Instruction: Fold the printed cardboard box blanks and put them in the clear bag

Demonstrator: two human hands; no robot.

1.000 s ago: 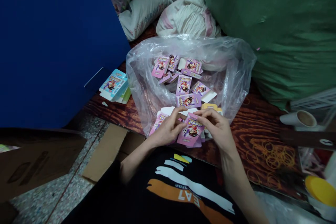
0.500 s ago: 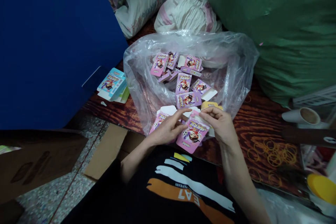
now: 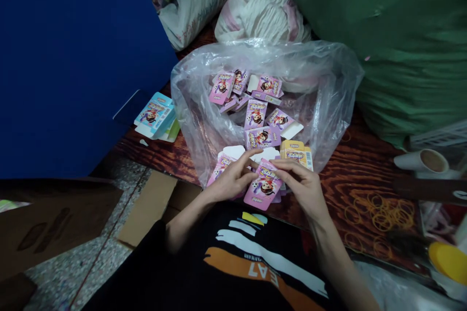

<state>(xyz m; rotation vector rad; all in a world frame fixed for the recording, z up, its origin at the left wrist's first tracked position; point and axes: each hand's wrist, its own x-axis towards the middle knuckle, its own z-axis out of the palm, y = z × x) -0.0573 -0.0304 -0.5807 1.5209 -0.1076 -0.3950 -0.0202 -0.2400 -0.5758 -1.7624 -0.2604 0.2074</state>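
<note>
Between my two hands, close to my chest, is a small pink cardboard box (image 3: 263,188) printed with a cartoon girl. My left hand (image 3: 233,178) grips its left side, thumb on the front face. The fingers of my right hand (image 3: 299,182) close on its upper right edge. Beneath and left of it lie more pink boxes (image 3: 219,167) with white flaps out. Just behind my right hand sit yellow boxes (image 3: 293,150). A large clear plastic bag (image 3: 333,87), mouth spread wide, holds several pink and purple boxes (image 3: 255,114).
Blue boxes (image 3: 155,114) lie left of the bag on the wood-grain table (image 3: 328,199). Rubber bands (image 3: 390,211), a paper cup (image 3: 423,161) and a yellow lid (image 3: 448,260) are at right. White sacks (image 3: 262,14) and a green sack (image 3: 401,48) stand behind; a blue panel (image 3: 80,68) rises at left.
My right hand has shifted slightly down and now covers the box's top edge, where an open flap showed before. The yellow boxes are more exposed. My left hand has hardly moved.
</note>
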